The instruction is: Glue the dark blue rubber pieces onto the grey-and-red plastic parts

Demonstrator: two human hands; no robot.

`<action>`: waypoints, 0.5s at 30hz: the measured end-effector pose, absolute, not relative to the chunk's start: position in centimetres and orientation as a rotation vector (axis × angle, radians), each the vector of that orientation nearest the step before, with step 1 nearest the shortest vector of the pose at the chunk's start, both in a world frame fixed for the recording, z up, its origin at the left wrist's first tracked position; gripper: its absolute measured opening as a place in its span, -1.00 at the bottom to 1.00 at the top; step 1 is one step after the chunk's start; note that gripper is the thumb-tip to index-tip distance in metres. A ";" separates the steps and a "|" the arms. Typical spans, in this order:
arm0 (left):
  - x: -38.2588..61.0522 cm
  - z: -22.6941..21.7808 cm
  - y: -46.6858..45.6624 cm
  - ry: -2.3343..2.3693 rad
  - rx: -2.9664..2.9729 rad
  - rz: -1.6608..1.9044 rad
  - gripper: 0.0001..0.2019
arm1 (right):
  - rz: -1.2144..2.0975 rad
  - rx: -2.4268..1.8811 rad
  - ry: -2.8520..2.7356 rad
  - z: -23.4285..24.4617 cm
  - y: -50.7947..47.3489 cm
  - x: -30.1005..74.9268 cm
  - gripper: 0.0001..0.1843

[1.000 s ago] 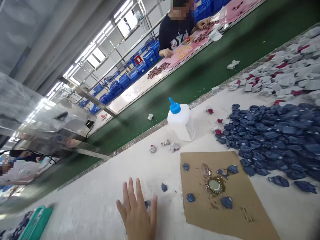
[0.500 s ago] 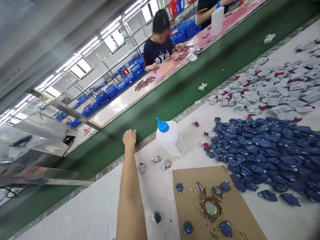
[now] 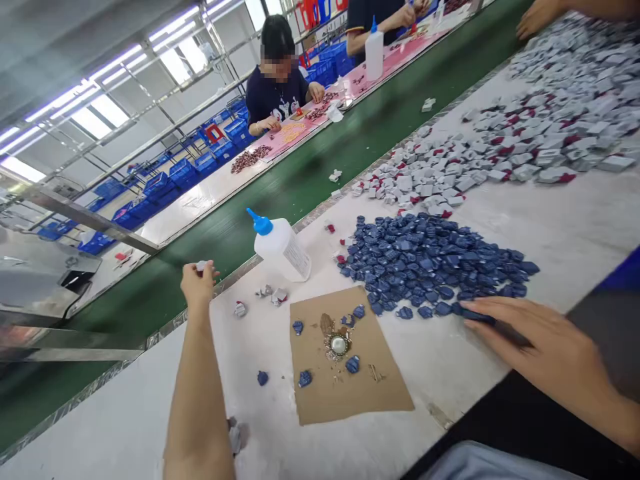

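Observation:
My left hand (image 3: 199, 285) is stretched out over the near edge of the green belt, its fingers closed on a small whitish piece (image 3: 201, 266). At the near right edge of a heap of small dark blue pieces (image 3: 425, 257), my right hand (image 3: 550, 350) has thumb and fingers closed on a dark blue piece (image 3: 477, 315), partly covered by the fingers. Between my hands lies a brown cardboard sheet (image 3: 320, 403) bearing a round bottle cap (image 3: 339, 344) with pale liquid, wet stains and several blue pieces. A white squeeze bottle (image 3: 285, 250) with a blue nozzle stands beyond the cardboard.
A large heap of grey-white pieces (image 3: 500, 143), some with red parts, covers the far right of the table. The green belt (image 3: 280, 180) runs between my table and a pink-covered bench (image 3: 295, 133), where people work. Another person's hand (image 3: 543, 17) reaches in at top right.
My right hand has come into view at the blue heap. A whitish piece now shows in my left fingers. The view has shifted, so the table's things appear further left.

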State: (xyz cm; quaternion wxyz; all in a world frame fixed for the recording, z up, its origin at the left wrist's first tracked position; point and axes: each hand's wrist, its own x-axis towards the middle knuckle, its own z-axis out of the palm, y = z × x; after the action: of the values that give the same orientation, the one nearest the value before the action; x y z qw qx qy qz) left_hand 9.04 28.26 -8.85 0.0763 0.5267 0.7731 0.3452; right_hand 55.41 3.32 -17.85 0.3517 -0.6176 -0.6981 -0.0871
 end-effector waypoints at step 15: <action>19.6 -7.6 -1.1 1.712 0.645 1.368 -0.52 | 0.249 -0.813 -2.087 -12.7 7.5 46.6 -0.75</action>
State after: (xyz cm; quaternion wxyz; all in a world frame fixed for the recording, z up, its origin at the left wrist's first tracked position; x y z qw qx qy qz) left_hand 19.62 -1.10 -7.64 0.4157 0.2568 0.6815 0.5448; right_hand 46.56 7.52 -12.75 0.4297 -0.3257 -0.8362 0.0998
